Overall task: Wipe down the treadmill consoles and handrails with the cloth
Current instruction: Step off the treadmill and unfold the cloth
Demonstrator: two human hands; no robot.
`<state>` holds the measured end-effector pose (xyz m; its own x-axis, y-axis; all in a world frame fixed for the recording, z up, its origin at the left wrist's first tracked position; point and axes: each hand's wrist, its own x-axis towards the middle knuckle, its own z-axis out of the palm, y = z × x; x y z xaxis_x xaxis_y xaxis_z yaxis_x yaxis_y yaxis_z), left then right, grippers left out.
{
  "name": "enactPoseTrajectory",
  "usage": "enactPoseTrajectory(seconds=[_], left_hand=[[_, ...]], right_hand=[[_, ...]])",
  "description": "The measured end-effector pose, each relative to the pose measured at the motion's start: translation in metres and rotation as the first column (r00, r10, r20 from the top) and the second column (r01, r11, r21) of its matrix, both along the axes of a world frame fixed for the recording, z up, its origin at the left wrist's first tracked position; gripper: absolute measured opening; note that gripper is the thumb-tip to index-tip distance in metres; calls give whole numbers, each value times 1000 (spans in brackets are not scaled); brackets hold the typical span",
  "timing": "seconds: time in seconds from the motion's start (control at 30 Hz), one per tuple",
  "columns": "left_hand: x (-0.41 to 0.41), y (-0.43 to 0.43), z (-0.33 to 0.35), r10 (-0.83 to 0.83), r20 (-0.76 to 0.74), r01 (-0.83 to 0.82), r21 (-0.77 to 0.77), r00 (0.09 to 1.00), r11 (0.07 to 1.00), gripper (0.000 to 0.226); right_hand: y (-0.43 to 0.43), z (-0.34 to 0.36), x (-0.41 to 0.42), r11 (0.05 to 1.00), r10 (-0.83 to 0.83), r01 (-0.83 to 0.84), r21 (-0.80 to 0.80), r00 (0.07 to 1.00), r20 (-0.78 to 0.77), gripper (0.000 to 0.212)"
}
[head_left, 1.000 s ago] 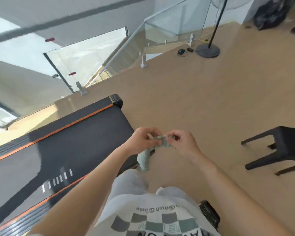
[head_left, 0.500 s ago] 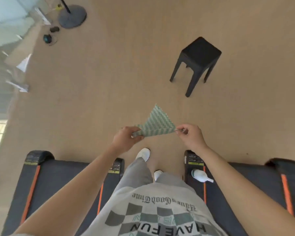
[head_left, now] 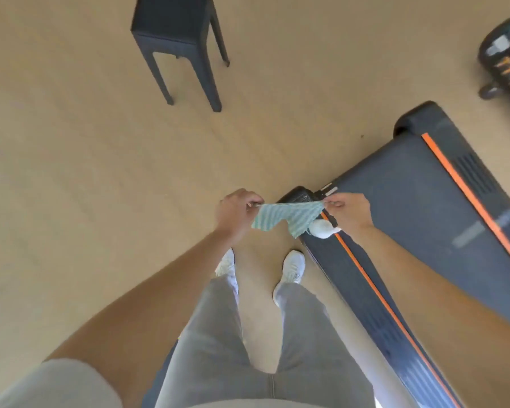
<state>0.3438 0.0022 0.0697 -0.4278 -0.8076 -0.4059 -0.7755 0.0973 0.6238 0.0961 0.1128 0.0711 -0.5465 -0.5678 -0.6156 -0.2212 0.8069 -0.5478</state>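
Left hand and right hand each pinching a corner of the striped cloth, stretching it out beside the treadmill; black stool standing well apart

The small woven cloth carries pale green and white stripes. The long treadmill deck is dark grey with bright orange lines along its belt edges. The square stool is plain black. The smooth wooden floor is light tan. The trousers are grey, the shoes white.
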Motion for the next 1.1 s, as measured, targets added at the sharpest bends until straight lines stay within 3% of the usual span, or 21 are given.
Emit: enactPoseTrajectory(seconds=[0.17,0.33,0.43,0.63,0.7,0.8,0.87,1.0,1.1], left_hand=[[-62,45,-59,-1,10,0,25,1000,1000,13],[-102,80,-93,-20,47,17,57,999,998,15],[-118,95,-110,-78,113,68,94,990,993,16],[-145,108,-124,-137,203,98,189,970,977,19],[-151,110,-125,-147,198,114,169,969,979,15],[-164,103,-135,-89,188,64,135,978,989,18],[-176,95,-143,19,154,-50,199,988,979,18],[-198,83,-162,345,75,-349,350,936,869,24],[-206,81,-173,498,46,-475,392,866,788,24]], right_hand=[[60,-48,-50,968,-249,244,66,964,92,20],[107,-88,-81,915,-398,386,119,911,102,29],[127,-103,-90,919,-383,368,144,918,100,22],[161,-120,-96,977,-182,169,130,979,96,10],[164,-125,-98,973,-213,200,118,970,113,15],[158,-133,-107,913,-408,399,86,894,187,18],[150,-143,-113,853,-518,514,89,817,252,15],[132,-172,-123,730,-653,674,116,636,410,12],[120,-185,-126,676,-669,727,121,536,514,14]])
